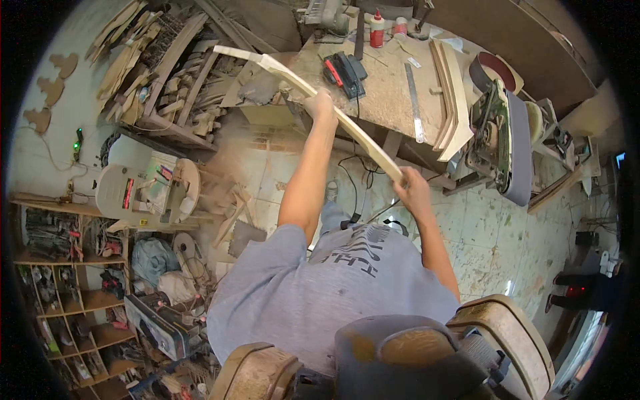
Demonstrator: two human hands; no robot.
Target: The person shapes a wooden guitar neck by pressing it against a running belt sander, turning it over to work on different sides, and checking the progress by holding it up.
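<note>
A long, slightly bent pale wooden strip [363,139] runs slantwise in front of me, from the far left down to the near right. My left hand [320,108] is closed around it near its middle, and my right hand [415,193] grips its near right end. The far end of the strip reaches past the left edge of the workbench [387,87]. Closest to my left hand on the bench lies a black power tool [348,77] with a red part and a cord.
A steel ruler [413,100], angled wooden pieces [453,100] and a red bottle [377,30] are on the bench. A belt sander [513,147] stands to its right. Wood scraps [187,83] fill a rack at left, near a pale machine table [120,193]. Cords hang below the bench.
</note>
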